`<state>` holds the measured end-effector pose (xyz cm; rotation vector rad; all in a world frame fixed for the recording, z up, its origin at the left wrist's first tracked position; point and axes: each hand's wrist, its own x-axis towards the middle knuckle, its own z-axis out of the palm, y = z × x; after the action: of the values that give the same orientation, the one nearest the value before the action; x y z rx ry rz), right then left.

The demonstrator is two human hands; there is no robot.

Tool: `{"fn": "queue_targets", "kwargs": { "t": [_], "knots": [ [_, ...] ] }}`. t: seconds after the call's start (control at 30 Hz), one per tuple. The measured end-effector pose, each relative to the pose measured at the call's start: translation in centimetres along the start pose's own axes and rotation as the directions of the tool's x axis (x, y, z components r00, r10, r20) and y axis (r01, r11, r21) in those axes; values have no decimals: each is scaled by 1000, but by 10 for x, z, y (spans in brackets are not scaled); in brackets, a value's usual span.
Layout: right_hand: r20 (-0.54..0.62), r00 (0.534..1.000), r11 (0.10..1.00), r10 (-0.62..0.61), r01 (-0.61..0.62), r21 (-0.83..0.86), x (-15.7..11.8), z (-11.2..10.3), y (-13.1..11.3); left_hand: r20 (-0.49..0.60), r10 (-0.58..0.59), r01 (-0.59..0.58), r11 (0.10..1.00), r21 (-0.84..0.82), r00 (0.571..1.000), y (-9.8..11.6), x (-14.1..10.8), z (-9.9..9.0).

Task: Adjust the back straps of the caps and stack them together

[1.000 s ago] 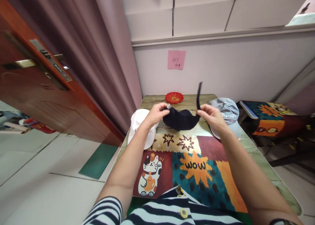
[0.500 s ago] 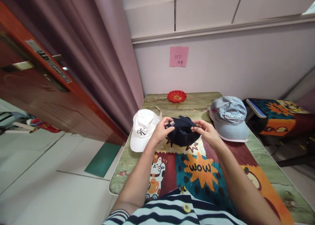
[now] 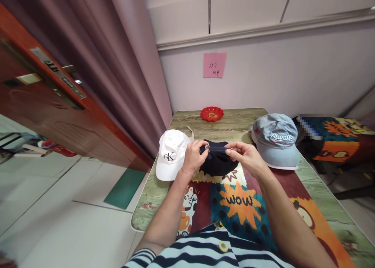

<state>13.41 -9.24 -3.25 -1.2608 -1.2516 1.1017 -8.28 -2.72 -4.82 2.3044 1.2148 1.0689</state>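
A dark navy cap (image 3: 219, 164) is between my hands over the middle of the table, its back strap toward the top. My left hand (image 3: 195, 154) pinches the strap's metal buckle end. The fingers of my right hand (image 3: 244, 155) are closed on the strap at its right side. Just left of my left hand lies a white cap (image 3: 172, 149) with black letters. Beyond my right hand sits a blue-grey cap (image 3: 275, 137) with white lettering, its brim toward me.
A red scalloped dish (image 3: 211, 114) stands at the back of the table (image 3: 187, 119). A colourful printed mat (image 3: 199, 205) covers the table's middle. To the left are a wooden door (image 3: 73, 123) and a curtain (image 3: 137, 65); a second table is at the right.
The strap, which rose loosely at an angle, now runs straight between my hands. My right hand has shifted slightly inward along it. The view has moved a little.
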Motion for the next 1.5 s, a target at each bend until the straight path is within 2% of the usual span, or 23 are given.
{"fn": "queue_targets", "kwargs": {
  "t": [0.07,0.2,0.3,0.37,0.43,0.53,0.67,0.83,0.93,1.07,1.17,1.23,1.3,1.4,1.5],
  "knots": [
    [3,1000,995,-17,17,-95,-1,2,7,0,60,-60,992,115,998,-2,-2,3],
    [-95,992,982,-81,63,-176,0,1,16,64,159,-170,948,268,985,-5,-6,5],
    [-154,983,985,-104,80,-153,2,-3,13,104,164,-188,939,288,981,-4,-6,4],
    [-186,974,978,-128,93,-185,4,-5,8,104,128,-152,953,263,986,-2,-5,3],
    [-229,960,963,-159,99,-252,5,-6,3,67,61,-73,977,198,996,-1,-5,4],
    [-254,949,943,-187,101,-317,6,-5,3,24,-81,81,997,-6,996,1,-6,5],
    [-147,982,969,-118,82,-232,6,1,12,94,-225,243,930,-275,970,2,-9,3],
    [-100,994,996,-44,35,-85,10,17,20,219,-255,331,818,-470,942,3,-10,-1],
    [-53,997,997,-50,47,-54,14,32,26,242,-265,354,787,-506,934,2,-12,1],
    [-21,997,985,-71,67,-161,17,48,35,199,-261,325,833,-448,945,3,-14,5],
    [-75,996,982,-51,36,-187,18,52,39,45,-249,249,901,-356,967,6,-16,4],
    [-118,993,987,-31,12,-159,20,53,41,-38,-269,243,916,-320,962,9,-18,2],
    [-134,991,992,-10,-7,-127,21,52,44,0,-343,318,869,-380,939,11,-20,1],
    [-143,990,994,21,-36,-100,22,53,47,197,-455,487,710,-508,868,13,-24,4],
    [-165,986,992,28,-47,-115,20,55,47,280,-513,567,576,-588,811,14,-29,12]
  ]
}}
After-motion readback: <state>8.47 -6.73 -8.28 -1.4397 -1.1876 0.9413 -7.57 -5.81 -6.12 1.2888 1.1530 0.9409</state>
